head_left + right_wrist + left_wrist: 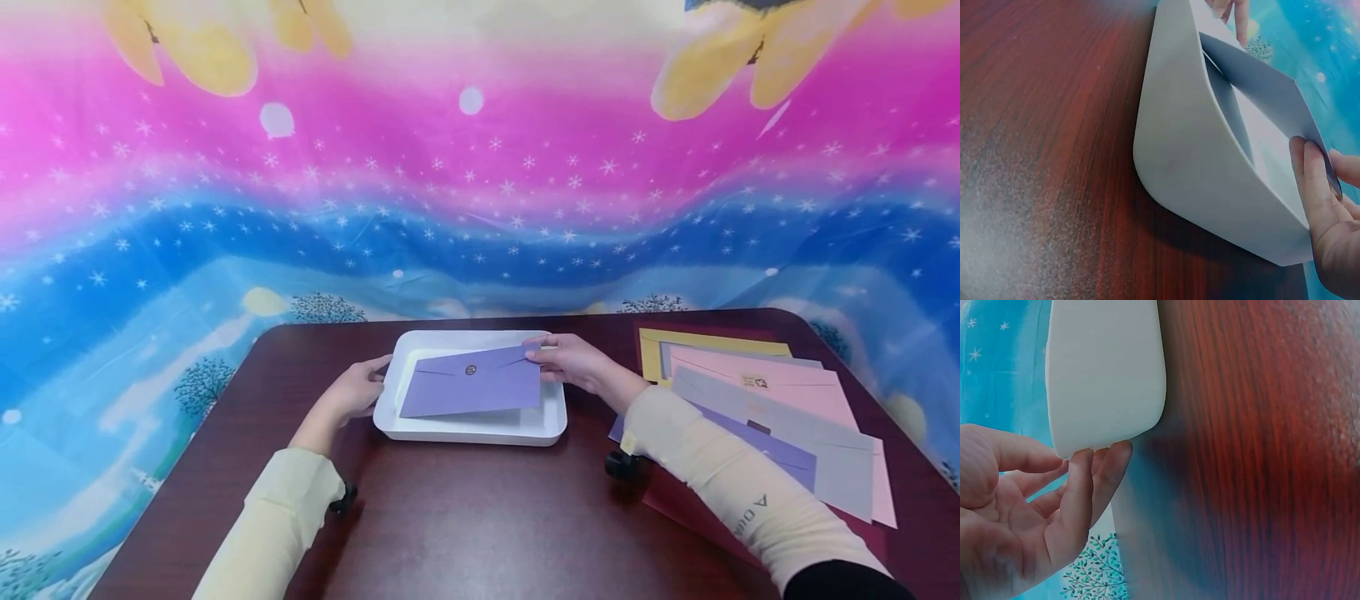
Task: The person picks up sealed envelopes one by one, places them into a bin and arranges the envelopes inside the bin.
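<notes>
A purple envelope (472, 387) with a small round seal lies tilted over the white tray (471, 435), its right end raised. My right hand (573, 362) pinches that raised right end between thumb and fingers; in the right wrist view the hand (1329, 212) has the envelope (1266, 81) above the tray's inside (1185, 131). At the tray's left end, my left hand (356, 390) holds the rim. The left wrist view shows the thumb and fingers of this hand (1041, 506) at the tray's end wall (1107, 375).
Several envelopes in yellow, pink (795, 387), grey (780, 446), purple and dark red overlap at the right of the dark wooden table (465, 517). Behind the table hangs a colourful cloth (465, 192) with snowflakes.
</notes>
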Tool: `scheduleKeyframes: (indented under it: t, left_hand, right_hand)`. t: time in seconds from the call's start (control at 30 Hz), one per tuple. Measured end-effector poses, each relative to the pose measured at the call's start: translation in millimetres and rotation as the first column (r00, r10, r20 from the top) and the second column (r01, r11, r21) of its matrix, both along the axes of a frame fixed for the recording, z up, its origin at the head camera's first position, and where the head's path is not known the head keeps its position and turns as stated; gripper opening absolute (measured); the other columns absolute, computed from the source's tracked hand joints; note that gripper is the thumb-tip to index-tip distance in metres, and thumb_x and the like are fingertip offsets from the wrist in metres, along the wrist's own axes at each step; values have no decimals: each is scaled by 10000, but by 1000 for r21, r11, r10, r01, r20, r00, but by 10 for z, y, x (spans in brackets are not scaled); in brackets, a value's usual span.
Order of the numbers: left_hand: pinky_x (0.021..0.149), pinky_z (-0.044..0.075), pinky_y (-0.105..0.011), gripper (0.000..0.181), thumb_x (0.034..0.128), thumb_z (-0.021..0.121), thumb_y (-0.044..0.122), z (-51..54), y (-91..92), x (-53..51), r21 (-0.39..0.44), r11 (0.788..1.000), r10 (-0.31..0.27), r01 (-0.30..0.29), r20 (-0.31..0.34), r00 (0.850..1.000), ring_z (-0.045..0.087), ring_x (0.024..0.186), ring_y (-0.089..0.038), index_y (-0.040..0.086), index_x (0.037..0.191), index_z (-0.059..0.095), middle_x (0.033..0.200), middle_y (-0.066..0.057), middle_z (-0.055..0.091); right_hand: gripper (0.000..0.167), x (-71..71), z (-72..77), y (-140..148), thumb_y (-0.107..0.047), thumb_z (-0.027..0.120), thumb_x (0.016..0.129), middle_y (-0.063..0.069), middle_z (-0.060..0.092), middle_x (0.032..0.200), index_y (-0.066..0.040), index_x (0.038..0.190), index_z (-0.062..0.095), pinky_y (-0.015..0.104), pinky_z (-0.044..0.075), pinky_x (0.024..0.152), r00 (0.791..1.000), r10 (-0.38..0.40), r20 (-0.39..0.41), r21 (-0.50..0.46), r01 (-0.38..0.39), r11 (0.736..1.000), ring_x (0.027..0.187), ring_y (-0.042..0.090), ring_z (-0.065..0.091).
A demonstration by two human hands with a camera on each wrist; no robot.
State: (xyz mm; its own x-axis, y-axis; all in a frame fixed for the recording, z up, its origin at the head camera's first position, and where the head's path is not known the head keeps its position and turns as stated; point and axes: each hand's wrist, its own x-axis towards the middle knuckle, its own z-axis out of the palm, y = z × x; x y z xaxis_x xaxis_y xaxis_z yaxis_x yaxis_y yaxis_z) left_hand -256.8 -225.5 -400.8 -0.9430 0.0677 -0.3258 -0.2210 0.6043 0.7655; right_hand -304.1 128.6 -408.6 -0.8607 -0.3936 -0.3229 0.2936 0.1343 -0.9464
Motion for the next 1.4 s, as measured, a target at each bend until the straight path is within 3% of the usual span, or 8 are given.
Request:
scheduleKeyframes:
  t: [0.13,0.27,0.4,0.5,0.77,1.23,1.4]
  left_hand:
    - [711,546,-341,669,962,417,-55,6,11,-4,5,1000,7,-7,3,1000,609,1072,-306,21,1612,279,1362,-306,547]
    - [740,560,-364,660,969,420,-48,6,18,3,3,1000,6,-6,2,1000,602,1143,-340,16,1611,278,1362,-306,547]
    - [733,561,-368,660,965,423,-53,1,13,8,-1,1000,1,-1,-8,1000,601,1156,-352,2,1607,278,1347,-310,556]
    - [731,561,-363,667,958,424,-58,-4,8,4,-7,1000,-1,1,-12,1000,602,1139,-343,1,1606,278,1334,-304,563]
    - [777,575,-396,654,969,406,-46,-36,20,-7,-40,999,13,-14,-16,1000,590,1127,-325,17,1609,286,1320,-279,562]
    - [823,580,-430,648,969,379,-46,-12,32,18,-61,998,-8,6,-34,999,568,1224,-380,5,1607,281,1353,-307,554]
    - [819,576,-424,652,971,385,-48,-23,29,15,-57,998,-1,0,-22,1000,559,1230,-386,10,1610,274,1355,-304,543]
  right_hand:
    - [545,-2,25,-9,-47,582,1027,95,694,1071,75,1525,396,273,568,793,1000,17,-1,36,-17,999,903,123,679]
    - [578,-2,50,-11,-69,562,1038,227,612,1287,81,1550,340,319,562,875,999,49,-10,76,-48,996,1093,242,646]
    - [605,8,72,-7,-87,513,1055,328,411,1507,96,1573,258,389,509,1000,996,85,-9,75,-84,994,1346,412,476]
    - [634,23,85,-8,-85,482,1063,343,264,1589,108,1586,180,455,428,1086,995,104,0,50,-103,993,1436,473,332]
    - [704,69,121,-48,-98,476,1061,321,97,1648,104,1596,65,521,277,1171,992,122,19,14,-123,992,1488,476,209]
    - [609,92,111,-61,-62,374,1082,320,37,1654,114,1590,89,509,217,1195,990,143,9,12,-143,990,1520,451,76]
    - [657,86,105,-22,-150,462,1081,307,55,1659,101,1594,136,479,263,1185,984,176,-8,-13,-176,984,1512,463,114]
